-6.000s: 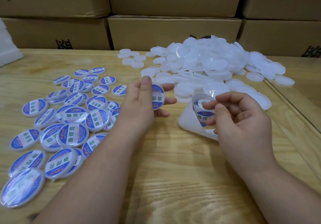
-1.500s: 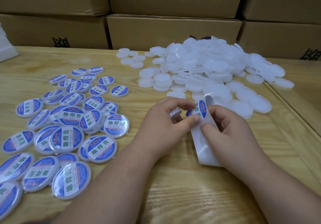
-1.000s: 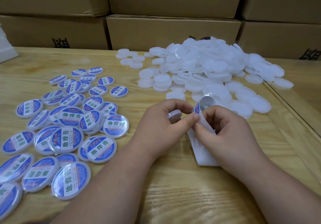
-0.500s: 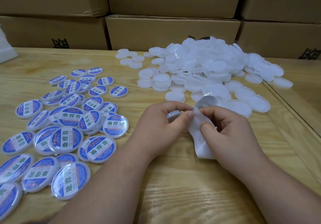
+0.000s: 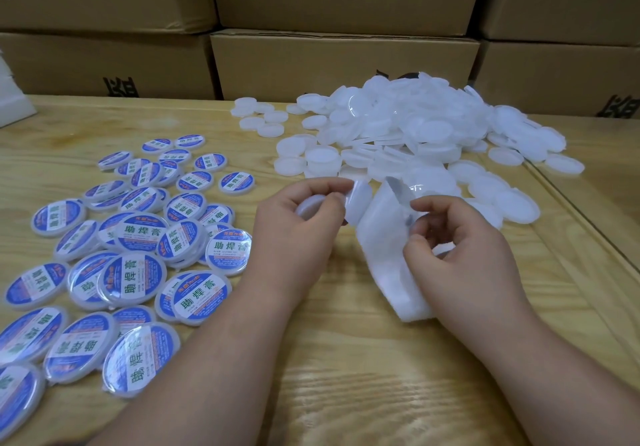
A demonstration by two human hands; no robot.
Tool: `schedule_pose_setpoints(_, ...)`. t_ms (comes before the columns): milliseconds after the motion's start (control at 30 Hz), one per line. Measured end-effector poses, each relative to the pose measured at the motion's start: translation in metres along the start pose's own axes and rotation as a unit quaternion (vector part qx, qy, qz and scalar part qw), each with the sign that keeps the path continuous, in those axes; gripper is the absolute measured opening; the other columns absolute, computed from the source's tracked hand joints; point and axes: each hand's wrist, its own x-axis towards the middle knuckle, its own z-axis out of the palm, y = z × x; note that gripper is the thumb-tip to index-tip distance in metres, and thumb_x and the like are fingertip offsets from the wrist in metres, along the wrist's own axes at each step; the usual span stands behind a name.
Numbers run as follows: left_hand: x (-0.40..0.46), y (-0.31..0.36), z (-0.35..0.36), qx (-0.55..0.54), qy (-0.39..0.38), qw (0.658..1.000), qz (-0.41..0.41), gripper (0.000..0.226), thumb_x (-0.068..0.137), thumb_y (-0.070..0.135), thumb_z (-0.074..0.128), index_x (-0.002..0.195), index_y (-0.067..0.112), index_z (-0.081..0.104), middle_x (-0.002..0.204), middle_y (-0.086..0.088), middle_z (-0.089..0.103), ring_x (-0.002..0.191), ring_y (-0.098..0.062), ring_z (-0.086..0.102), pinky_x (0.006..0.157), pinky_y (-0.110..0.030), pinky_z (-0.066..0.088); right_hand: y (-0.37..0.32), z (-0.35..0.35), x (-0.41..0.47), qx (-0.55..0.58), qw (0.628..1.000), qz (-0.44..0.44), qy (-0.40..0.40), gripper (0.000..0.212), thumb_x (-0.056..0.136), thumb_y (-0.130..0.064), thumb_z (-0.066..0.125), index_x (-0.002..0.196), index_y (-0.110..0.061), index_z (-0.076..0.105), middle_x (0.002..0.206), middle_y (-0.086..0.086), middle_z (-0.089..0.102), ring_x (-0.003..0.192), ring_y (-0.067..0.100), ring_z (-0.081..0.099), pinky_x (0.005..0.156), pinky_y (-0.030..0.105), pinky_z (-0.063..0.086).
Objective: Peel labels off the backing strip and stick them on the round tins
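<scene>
1. In the middle of the frame we now have a label (image 5: 358, 203) free of the backing strip (image 5: 388, 255). Half a second ago it was still lying on the strip's curl, so the peel looks done and sticking comes next.
2. The label shows us its pale back, with no print visible.
3. Our left hand (image 5: 298, 234) pinches the label at its fingertips and cups a plain white tin (image 5: 311, 207) underneath.
4. Our right hand (image 5: 460, 255) pinches the strip, which hangs white and curved onto the bench (image 5: 346, 359).
5. Finished blue-labelled tins (image 5: 131, 272) fill the lower left; the unlabelled white pile (image 5: 415, 134) sits upper right, before cardboard boxes (image 5: 339, 61).
</scene>
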Motion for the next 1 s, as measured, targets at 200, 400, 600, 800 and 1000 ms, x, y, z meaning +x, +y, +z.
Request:
schedule_pose_setpoints(200, -0.001, 0.004, 0.001, -0.059, 0.001, 0.998, -0.013, 0.02, 0.076, 0.023, 0.064, 0.081, 0.03, 0.081, 0.071, 0.009, 0.073, 0.058, -0.007, 0.062, 0.058, -0.019, 0.05, -0.004, 0.001, -0.003, -0.026, 0.999, -0.026, -0.012, 0.026, 0.086, -0.019, 0.067, 0.104, -0.038, 0.064, 0.091, -0.023, 0.064, 0.072, 0.002, 0.06, 0.065, 0.008, 0.043)
schedule_pose_setpoints(400, -0.001, 0.002, 0.0, -0.026, 0.018, 0.999, 0.011, 0.019, 0.083, 0.018, 0.067, 0.081, 0.032, 0.081, 0.075, 0.015, 0.074, 0.062, 0.0, 0.063, 0.06, -0.012, 0.049, -0.019, -0.004, -0.011, 0.088, 0.991, -0.076, -0.062, 0.028, 0.086, -0.055, 0.054, 0.081, -0.03, 0.065, 0.064, -0.022, 0.059, 0.061, -0.001, 0.055, 0.057, 0.008, 0.039)
schedule_pose_setpoints(600, -0.003, 0.003, 0.003, -0.002, 0.022, 0.999, 0.028, 0.021, 0.082, 0.02, 0.066, 0.083, 0.036, 0.08, 0.079, 0.017, 0.075, 0.066, 0.002, 0.065, 0.061, -0.012, 0.049, -0.011, -0.002, -0.01, 0.006, 0.998, -0.038, -0.05, 0.027, 0.085, -0.032, 0.072, 0.066, -0.018, 0.059, 0.052, -0.014, 0.051, 0.049, 0.002, 0.046, 0.048, 0.012, 0.036)
schedule_pose_setpoints(800, 0.002, 0.003, -0.002, -0.07, 0.04, 0.996, -0.025, 0.021, 0.079, 0.024, 0.063, 0.088, 0.03, 0.081, 0.079, 0.003, 0.076, 0.07, -0.013, 0.067, 0.062, -0.024, 0.053, -0.013, 0.0, -0.006, -0.019, 0.997, -0.071, 0.033, 0.034, 0.081, -0.023, 0.076, 0.094, -0.046, 0.055, 0.091, -0.019, 0.06, 0.086, 0.002, 0.056, 0.072, 0.007, 0.041)
schedule_pose_setpoints(1000, -0.006, 0.004, 0.005, -0.061, -0.059, 0.996, -0.016, 0.022, 0.076, 0.021, 0.063, 0.079, 0.032, 0.082, 0.072, 0.009, 0.073, 0.058, -0.007, 0.063, 0.057, -0.02, 0.05, -0.016, -0.002, -0.007, -0.046, 0.977, -0.199, 0.069, 0.039, 0.083, -0.001, 0.078, 0.105, -0.032, 0.07, 0.104, -0.006, 0.06, 0.102, 0.014, 0.057, 0.091, 0.024, 0.045)
